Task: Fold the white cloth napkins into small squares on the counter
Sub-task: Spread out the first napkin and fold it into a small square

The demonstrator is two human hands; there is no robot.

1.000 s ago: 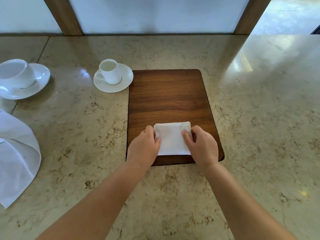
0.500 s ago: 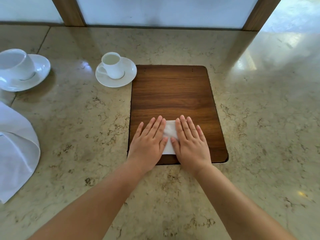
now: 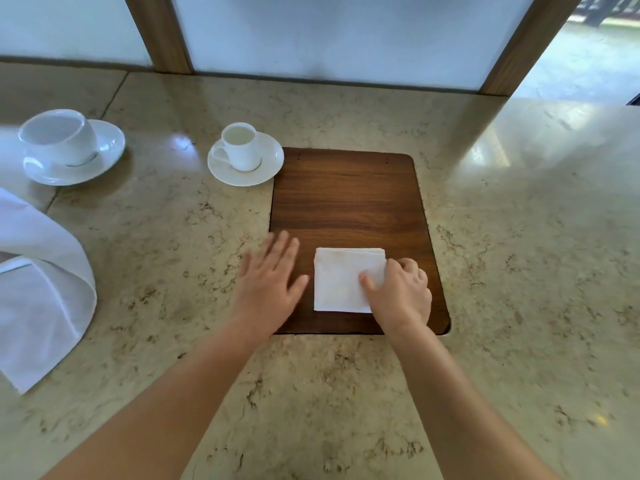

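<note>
A white napkin folded into a small square (image 3: 341, 282) lies on the near part of a dark wooden board (image 3: 346, 199) set in the marble counter. My right hand (image 3: 398, 294) grips the square's right edge, thumb on top and fingers curled at its side. My left hand (image 3: 268, 278) is flat with fingers spread, off the napkin to its left, over the board's left edge. Its image is slightly blurred. A larger unfolded white napkin (image 3: 38, 289) lies loosely heaped at the counter's left edge.
A small white cup on a saucer (image 3: 244, 157) stands just beyond the board's far left corner. A bigger white cup and saucer (image 3: 69, 147) sit at the far left. Frosted panels with wooden posts (image 3: 159, 32) close the back of the counter (image 3: 519, 237).
Both hands were pressing flat on the folded napkin. Now my left hand has slid off to the left and my right hand has shifted to grip the right edge.
</note>
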